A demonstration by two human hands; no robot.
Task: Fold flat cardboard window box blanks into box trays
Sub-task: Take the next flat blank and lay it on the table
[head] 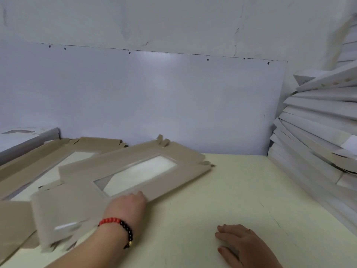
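— What did I have on my feed apart from the work itself?

— A large white panel (154, 103), standing upright. I counted a row of small dark spots (129, 52) along its top edge.

— And above the panel?

— Pale wall (173, 20), with a thin crack (236, 31) running down toward the panel's upper right corner.

— Below it?

— A pale yellow table (222, 190) met the panel's foot, and I saw fine dark scratches (276, 221) on it, down right of the panel. A grey ledge (29, 140) sat at the panel's lower left.
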